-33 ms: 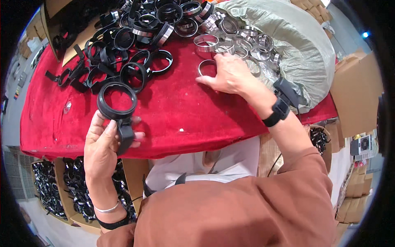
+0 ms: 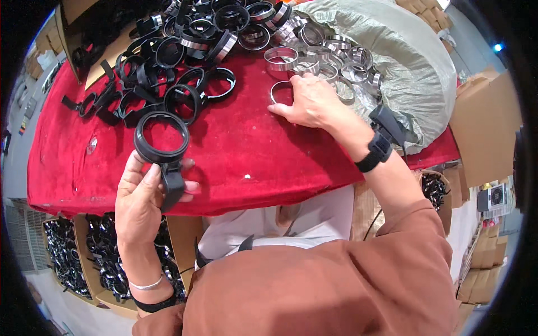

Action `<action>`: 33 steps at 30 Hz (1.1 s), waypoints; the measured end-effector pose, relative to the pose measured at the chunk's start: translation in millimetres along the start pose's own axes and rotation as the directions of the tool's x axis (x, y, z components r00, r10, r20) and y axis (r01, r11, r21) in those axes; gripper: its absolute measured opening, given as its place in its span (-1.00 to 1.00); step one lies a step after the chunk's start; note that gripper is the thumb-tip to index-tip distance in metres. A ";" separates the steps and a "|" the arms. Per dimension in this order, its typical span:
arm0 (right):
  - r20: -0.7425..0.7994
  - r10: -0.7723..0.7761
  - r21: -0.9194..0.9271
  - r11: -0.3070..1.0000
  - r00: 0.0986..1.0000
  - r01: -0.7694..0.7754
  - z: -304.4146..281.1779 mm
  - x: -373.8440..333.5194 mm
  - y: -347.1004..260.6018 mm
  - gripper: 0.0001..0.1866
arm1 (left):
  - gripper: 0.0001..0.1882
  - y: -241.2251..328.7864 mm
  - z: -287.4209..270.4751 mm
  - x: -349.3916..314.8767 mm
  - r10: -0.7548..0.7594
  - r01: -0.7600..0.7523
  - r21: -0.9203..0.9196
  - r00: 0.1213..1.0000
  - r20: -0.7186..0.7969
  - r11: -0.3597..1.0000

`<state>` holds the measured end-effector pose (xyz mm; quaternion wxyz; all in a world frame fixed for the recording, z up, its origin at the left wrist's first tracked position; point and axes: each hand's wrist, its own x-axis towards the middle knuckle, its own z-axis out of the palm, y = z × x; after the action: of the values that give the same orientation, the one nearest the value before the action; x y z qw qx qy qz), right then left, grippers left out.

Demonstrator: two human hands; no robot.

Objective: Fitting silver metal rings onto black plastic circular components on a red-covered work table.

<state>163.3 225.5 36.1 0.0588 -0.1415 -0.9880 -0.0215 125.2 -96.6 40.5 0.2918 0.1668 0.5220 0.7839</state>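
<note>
My left hand (image 2: 137, 204) is closed around the stem of a black plastic ring holder (image 2: 162, 136), whose round opening tilts up above the fingers over the near left of the red cloth. On the right, my right hand (image 2: 314, 101) reaches to a thin silver metal ring (image 2: 272, 92) lying on the cloth. Its thumb is at the ring's near edge and its fingertips at the far side, gripping it; part of the ring is hidden by the hand. Just beyond lies a pile of similar metal rings (image 2: 282, 58).
Black ring holders (image 2: 170, 53), some with silver bands, are heaped at the far left of the red-covered table (image 2: 235, 157). A pale plastic sack (image 2: 414, 61) lies behind the metal rings. Below the table's left edge stand cardboard boxes (image 2: 188, 235) with black parts; another box (image 2: 482, 129) is at right.
My left hand has shifted very slightly to the right with the black ring holder. My right hand stays at the metal ring.
</note>
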 end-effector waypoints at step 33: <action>-0.361 -0.325 0.686 0.542 0.874 0.485 -39.5 -68.5 -77.8 -0.28 | -0.46 -35.0 47.3 7.0 0.074 -0.083 0.073 0.990 0.121 0.994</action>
<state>211.0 129.5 64.9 0.1997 0.1324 -0.8987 0.3674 156.5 -48.1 27.0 0.2844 0.2444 0.5273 0.7625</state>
